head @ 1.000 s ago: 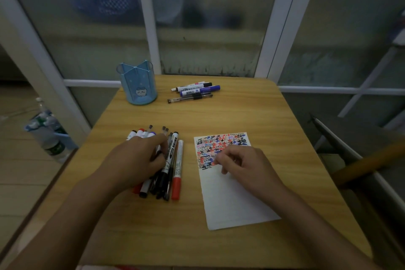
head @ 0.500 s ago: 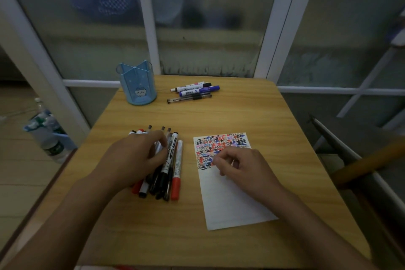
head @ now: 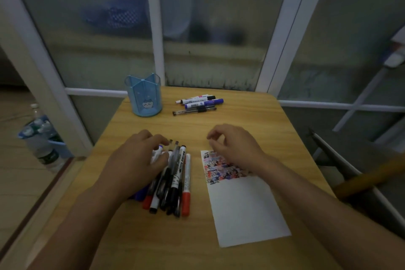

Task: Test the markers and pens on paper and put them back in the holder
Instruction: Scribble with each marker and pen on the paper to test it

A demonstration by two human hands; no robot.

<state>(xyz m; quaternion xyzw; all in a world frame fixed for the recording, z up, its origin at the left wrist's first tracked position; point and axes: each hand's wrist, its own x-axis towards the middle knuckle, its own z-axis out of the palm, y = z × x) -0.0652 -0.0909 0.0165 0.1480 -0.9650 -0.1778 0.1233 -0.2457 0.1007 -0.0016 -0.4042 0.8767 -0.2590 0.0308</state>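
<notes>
- Nearest to me, the sheet of paper lies flat on the wooden counter, its near part blank and its far strip covered in dense scribbles of red, blue and black.
- Left of the paper, close beside it but apart, sits the bundle of markers and pens, packed side by side and running away from me; the outermost on the right is a red-capped marker.
- My left hand lies over the left and far part of that bundle, fingers bent down onto the barrels. Whether this grip truly has one of them pinched I cannot tell, since the fingertips are hidden among the pens.
- My right hand is over the far edge of the paper, at the scribbled strip. Its grip is loosely curled, thumb and forefinger near each other, with nothing in it that I can see.
- Farther off, a small group of four pens and markers lies crosswise on the counter, one with a blue barrel.
- Left of those, near the far left corner, stands the blue holder, upright, divided into compartments, a small cartoon face on its front.
</notes>
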